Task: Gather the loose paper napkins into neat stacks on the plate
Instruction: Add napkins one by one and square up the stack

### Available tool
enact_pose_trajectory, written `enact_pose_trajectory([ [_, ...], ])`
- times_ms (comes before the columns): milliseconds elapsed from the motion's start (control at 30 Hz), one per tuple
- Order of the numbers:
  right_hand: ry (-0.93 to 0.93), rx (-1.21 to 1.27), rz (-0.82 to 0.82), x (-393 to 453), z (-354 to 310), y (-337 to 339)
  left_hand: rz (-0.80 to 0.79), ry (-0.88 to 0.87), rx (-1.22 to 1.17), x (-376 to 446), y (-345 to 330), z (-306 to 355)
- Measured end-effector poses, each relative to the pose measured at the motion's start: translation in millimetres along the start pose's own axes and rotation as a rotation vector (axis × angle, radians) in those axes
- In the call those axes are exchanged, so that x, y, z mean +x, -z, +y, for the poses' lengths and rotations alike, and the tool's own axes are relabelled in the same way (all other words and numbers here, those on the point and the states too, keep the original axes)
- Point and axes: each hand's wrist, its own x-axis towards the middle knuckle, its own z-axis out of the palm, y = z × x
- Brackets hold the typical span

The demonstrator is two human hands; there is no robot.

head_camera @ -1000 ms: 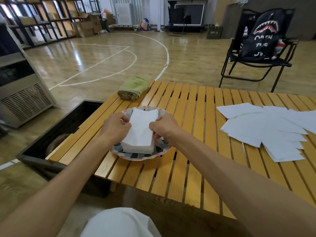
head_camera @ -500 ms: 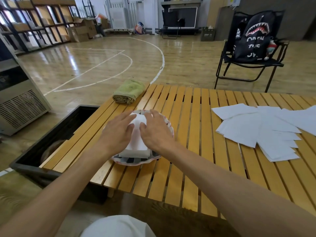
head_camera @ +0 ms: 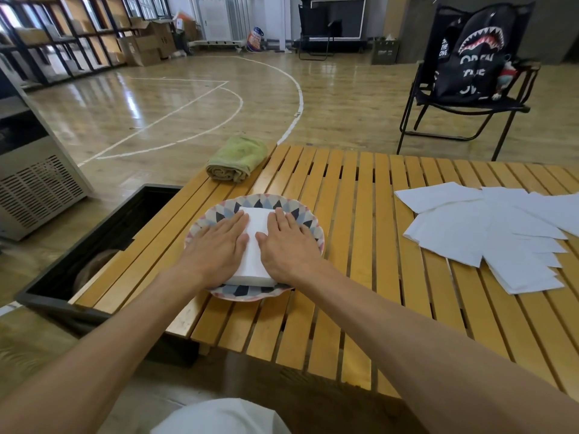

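A white stack of napkins (head_camera: 254, 245) lies on a patterned plate (head_camera: 300, 211) near the left end of the slatted wooden table (head_camera: 360, 277). My left hand (head_camera: 216, 249) presses flat on the stack's left half, fingers straight. My right hand (head_camera: 286, 245) presses flat on its right half, fingers straight too. A strip of napkin shows between the two hands. Several loose white napkins (head_camera: 488, 233) lie spread and overlapping on the table's right side, away from both hands.
A rolled green towel (head_camera: 236, 159) sits at the table's far left corner. A black bin (head_camera: 94, 245) stands on the floor left of the table. Beyond the table stands a folding chair (head_camera: 463, 98) with a black shark-print bag (head_camera: 473, 51).
Both hands gripped the napkin stack's sides a second ago. They then moved on top of it and now lie flat with fingers spread out, pressing it down on the plate.
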Motion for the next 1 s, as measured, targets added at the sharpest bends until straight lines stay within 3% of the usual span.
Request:
enact_pose_trajectory([
  [733,-0.045,-0.066,-0.080,3,4,-1,-0.105,0.026,0.174,1,3,4],
  [1000,0.002,-0.102,-0.085,-14,1,29,0.005,-0.009,0.294,-2,28,25],
])
